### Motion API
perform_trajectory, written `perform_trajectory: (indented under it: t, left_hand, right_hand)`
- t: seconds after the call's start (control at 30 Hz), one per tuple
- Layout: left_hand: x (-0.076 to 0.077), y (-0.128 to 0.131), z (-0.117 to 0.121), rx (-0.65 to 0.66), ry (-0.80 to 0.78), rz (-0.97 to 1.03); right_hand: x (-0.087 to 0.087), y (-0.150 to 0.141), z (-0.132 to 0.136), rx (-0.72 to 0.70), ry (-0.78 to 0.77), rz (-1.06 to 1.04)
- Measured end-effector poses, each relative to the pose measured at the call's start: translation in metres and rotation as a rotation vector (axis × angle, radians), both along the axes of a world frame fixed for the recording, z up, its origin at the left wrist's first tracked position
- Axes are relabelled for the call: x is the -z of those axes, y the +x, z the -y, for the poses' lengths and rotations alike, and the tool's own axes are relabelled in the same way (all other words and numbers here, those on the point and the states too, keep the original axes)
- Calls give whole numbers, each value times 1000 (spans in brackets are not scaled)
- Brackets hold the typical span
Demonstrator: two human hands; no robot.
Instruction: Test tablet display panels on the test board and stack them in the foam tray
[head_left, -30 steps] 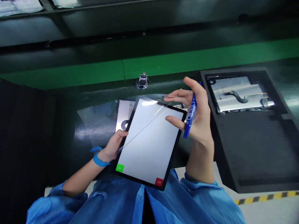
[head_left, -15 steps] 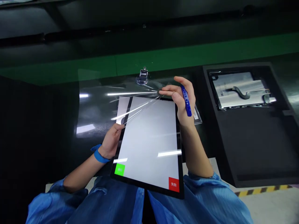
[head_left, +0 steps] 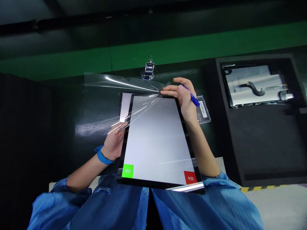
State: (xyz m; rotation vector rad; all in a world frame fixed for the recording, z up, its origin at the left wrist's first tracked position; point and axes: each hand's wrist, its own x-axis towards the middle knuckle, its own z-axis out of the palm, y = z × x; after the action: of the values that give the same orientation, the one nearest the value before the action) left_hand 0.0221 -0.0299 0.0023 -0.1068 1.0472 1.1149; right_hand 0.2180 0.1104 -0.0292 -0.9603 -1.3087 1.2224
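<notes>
A black-framed tablet (head_left: 158, 140) with a lit white screen lies tilted over my lap, a green square at its lower left corner and a red one at the lower right. My left hand (head_left: 115, 142) grips its left edge; a blue strap circles that wrist. My right hand (head_left: 182, 95) pinches a corner of a clear protective film (head_left: 112, 95) at the tablet's top edge. The film spreads away to the left, lifted off most of the screen. A blue pen (head_left: 190, 94) is tucked between the fingers of the same hand.
A black foam tray (head_left: 263, 134) at right holds an opened tablet back with a cable (head_left: 256, 86). A small metal tally counter (head_left: 148, 71) stands behind the tablet. A labelled card (head_left: 203, 110) lies by my right wrist. A green belt (head_left: 192, 48) runs across the back.
The tablet has turned square to me and lower. My right hand has drawn the film farther off the screen, toward the top left.
</notes>
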Motion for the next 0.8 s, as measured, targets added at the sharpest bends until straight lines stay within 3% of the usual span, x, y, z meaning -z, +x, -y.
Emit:
perform_trajectory:
  t: [0.17,0.33,0.47,0.67,0.8]
  left_hand:
    - [13,-5,3,-38,36,-2]
    - [15,-6,4,-214,107,-256]
    - [13,-6,5,-124,110,-288]
    - [11,-3,6,-145,139,-302]
    - [14,-3,8,-70,173,-276]
  right_hand:
    - [5,-2,0,13,-89,-33]
    - [5,-4,1,38,-181,-26]
    - [6,-4,0,43,-223,-35]
    - [9,-3,-1,27,-210,-17]
    - [9,-3,-2,19,-192,1]
